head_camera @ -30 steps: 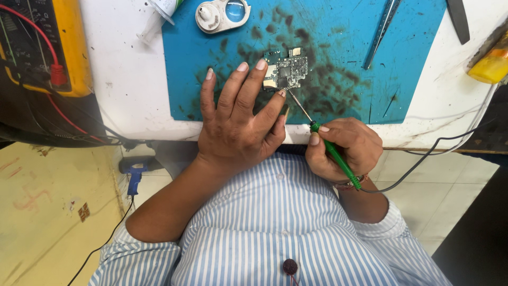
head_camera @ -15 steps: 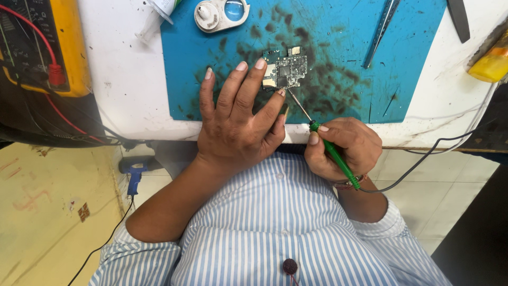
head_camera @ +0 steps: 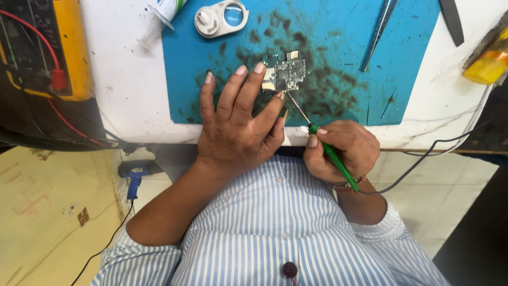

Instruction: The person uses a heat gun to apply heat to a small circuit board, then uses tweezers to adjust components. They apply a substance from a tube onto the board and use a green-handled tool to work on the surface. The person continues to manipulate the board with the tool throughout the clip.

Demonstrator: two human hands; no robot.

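A small circuit board lies on a stained blue work mat. My left hand rests flat on the mat with its fingers spread, the fingertips pressing the board's left edge. My right hand is closed on a green-handled soldering iron, held like a pen. Its thin metal tip reaches up to the board's lower edge. A dark cable runs from the iron to the right.
A yellow multimeter with red leads sits at the left. A white round case and a syringe-like tube lie at the mat's top. Tweezers, a black tool and a yellow bottle are at right.
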